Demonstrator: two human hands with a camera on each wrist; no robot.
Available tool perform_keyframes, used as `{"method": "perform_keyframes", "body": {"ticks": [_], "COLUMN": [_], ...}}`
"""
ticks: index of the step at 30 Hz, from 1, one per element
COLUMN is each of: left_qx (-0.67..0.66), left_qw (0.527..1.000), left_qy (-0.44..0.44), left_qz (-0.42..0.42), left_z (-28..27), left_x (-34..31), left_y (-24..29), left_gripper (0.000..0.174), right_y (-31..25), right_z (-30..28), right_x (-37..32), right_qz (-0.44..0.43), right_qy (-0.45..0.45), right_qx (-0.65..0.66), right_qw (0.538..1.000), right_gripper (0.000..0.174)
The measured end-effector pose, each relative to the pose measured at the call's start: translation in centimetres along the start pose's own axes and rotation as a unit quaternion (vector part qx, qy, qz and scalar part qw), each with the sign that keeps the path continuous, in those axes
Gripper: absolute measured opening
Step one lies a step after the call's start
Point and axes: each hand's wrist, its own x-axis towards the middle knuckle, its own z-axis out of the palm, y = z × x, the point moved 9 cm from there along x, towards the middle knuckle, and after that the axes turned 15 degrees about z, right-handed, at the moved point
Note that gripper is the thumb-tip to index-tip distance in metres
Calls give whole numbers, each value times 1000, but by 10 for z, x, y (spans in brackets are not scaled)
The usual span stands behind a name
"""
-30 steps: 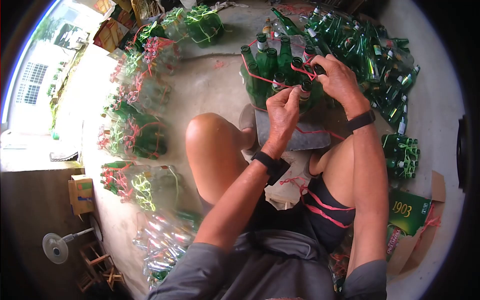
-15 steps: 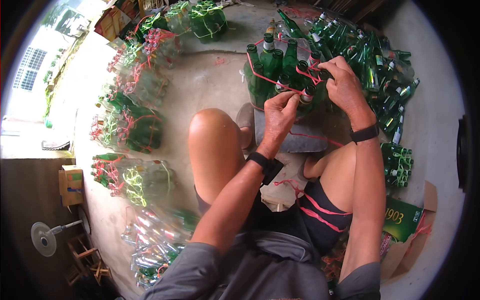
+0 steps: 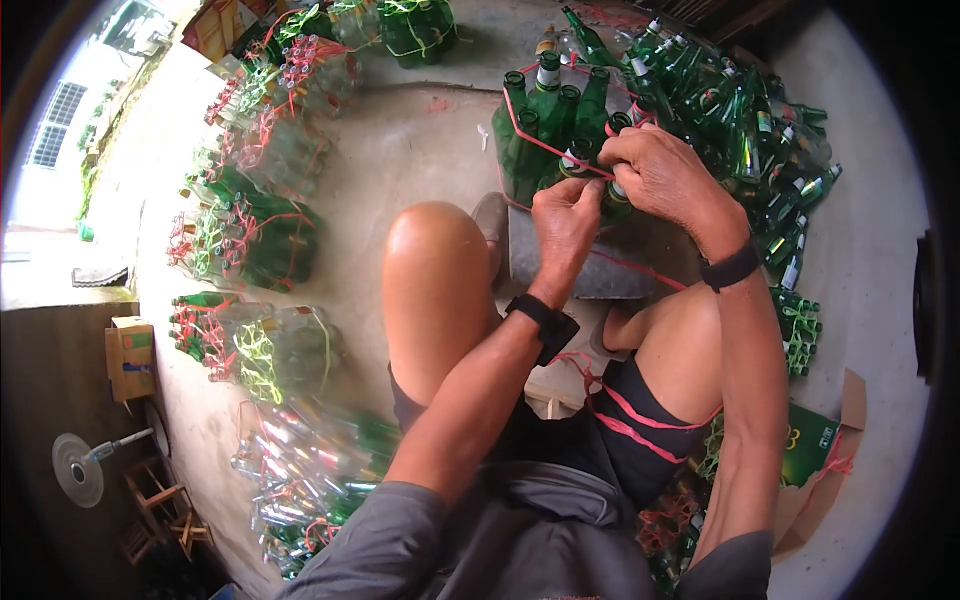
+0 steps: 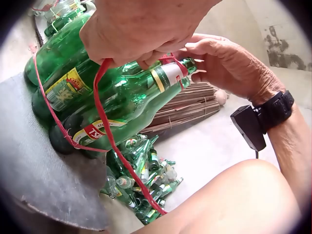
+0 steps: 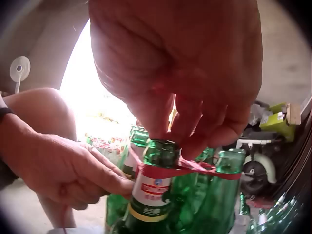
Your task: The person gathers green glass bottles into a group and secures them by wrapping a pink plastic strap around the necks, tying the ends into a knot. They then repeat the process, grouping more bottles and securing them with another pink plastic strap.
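Observation:
Several green glass bottles [image 3: 520, 165] stand bunched upright on a grey slab [image 3: 580, 270], with red plastic string [image 3: 545, 146] running around their necks. My left hand [image 3: 567, 225] pinches the string beside the nearest neck; a loose length of string [image 4: 108, 127] hangs from that hand in the left wrist view. At the near right of the bunch, my right hand [image 3: 668, 178] curls its fingers over a bottle's mouth. In the right wrist view its fingertips grip the string [image 5: 187, 168] beside a white-labelled neck [image 5: 152, 190]. A second red loop [image 4: 46, 100] circles the bottles lower down.
Loose green bottles [image 3: 740, 120] lie heaped at the right. Tied bottle bundles [image 3: 275, 245] line the left, with clear bottles [image 3: 310, 460] nearer. A carton [image 3: 805, 445] lies at the lower right, a white fan [image 3: 78, 470] at the lower left. My knees flank the slab.
My right hand has moved left and nearer, from the bunch's right side to the nearest necks beside my left hand. The left hand stays at the string; the view has shifted slightly.

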Motion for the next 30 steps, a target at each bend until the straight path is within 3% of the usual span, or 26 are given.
{"method": "perform_keyframes", "body": {"ticks": [2,5,12,14,21,23,30], "left_qx": [-10,-7,-20,-19,-36,-38,-31], "left_qw": [1000,998,997,996,997,997,998], "left_qy": [13,32,45,55,58,57,44], "left_qz": [-6,-47,-58,-64,-42,-36,-21], "left_z": [-1,-1,0,-1,0,1,7], "left_x": [1,0,0,-2,-3,-4,-4], "left_y": [-1,-14,-17,-15,-12,-11,-6], "left_gripper": [28,31,36,35,34,34,33], "right_y": [3,8,-3,-11,-29,-45,-39], "right_z": [16,25,28,23,14,6,2], "right_x": [3,5,6,5,-3,-10,-7], "right_qz": [6,19,-19,-34,-82,-176,-184], "right_qy": [-86,-125,-149,-111,-28,46,60], "right_qx": [5,6,-93,-141,-223,-298,-308], "right_qw": [996,992,984,983,971,937,931], "right_gripper": [23,22,23,14,11,9,9]}}
